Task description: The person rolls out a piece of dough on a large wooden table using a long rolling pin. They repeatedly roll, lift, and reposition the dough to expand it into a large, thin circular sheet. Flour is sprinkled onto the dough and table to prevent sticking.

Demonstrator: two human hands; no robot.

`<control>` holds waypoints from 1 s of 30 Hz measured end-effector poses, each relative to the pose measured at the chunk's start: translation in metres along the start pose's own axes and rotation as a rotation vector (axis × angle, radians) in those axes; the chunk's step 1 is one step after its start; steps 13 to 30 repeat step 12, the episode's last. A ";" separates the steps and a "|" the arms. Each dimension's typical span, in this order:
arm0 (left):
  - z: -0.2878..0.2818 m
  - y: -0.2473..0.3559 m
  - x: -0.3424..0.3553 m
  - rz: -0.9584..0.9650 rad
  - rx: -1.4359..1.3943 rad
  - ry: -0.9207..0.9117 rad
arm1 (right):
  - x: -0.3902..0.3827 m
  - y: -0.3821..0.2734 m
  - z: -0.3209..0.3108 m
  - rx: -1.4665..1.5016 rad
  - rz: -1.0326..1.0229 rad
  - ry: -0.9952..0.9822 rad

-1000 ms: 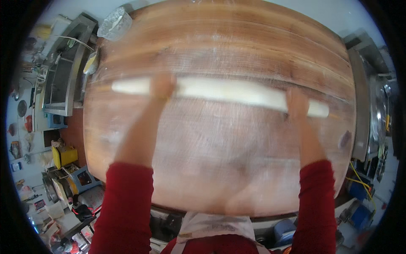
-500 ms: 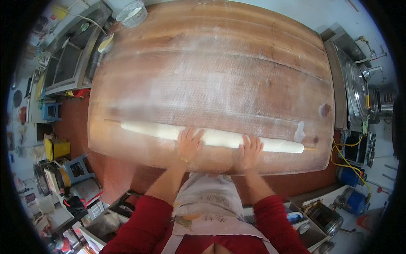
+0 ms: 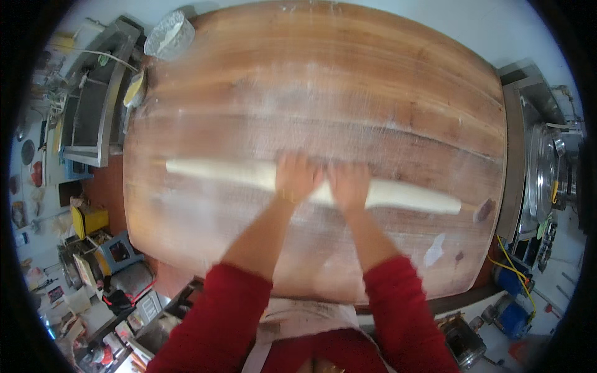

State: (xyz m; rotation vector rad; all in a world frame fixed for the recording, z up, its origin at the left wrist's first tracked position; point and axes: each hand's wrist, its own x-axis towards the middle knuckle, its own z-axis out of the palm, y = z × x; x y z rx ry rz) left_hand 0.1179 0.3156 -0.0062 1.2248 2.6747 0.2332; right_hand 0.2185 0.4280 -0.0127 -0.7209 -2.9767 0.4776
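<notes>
A long pale roll of dough (image 3: 410,194) lies wrapped around a thin wooden rolling pin (image 3: 469,209), whose bare ends stick out on both sides. It stretches across the floured wooden board, its right end slightly nearer to me. My left hand (image 3: 300,177) and my right hand (image 3: 348,185) press down on the middle of the roll, close beside each other. Their fingers curl over its far side and are smeared by motion, with the tips hidden. Both arms reach forward in red sleeves.
Flour dusts the large wooden board (image 3: 311,242). At its far left corner stand a clear bowl (image 3: 169,36) with white powder and a yellowish scoop (image 3: 134,91). A steel sink (image 3: 93,115) adjoins on the left, metal pots (image 3: 540,168) on the right.
Both hands have pushed forward, rolling the dough and pin away from me. The hands have come closer together at the middle, and the head view has shifted.
</notes>
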 end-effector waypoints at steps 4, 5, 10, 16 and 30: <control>-0.032 -0.073 0.090 0.055 0.292 0.201 | 0.090 0.088 -0.046 0.017 -0.064 0.242; -0.032 -0.109 0.079 -0.071 0.243 0.004 | 0.080 0.136 -0.042 -0.153 -0.050 0.183; -0.031 -0.131 0.058 -0.197 0.148 0.052 | 0.029 0.145 -0.055 -0.147 0.229 0.005; -0.029 -0.135 0.018 -0.128 0.266 0.003 | 0.032 0.131 -0.077 -0.119 0.318 -0.055; -0.029 -0.135 0.018 -0.128 0.266 0.003 | 0.032 0.131 -0.077 -0.119 0.318 -0.055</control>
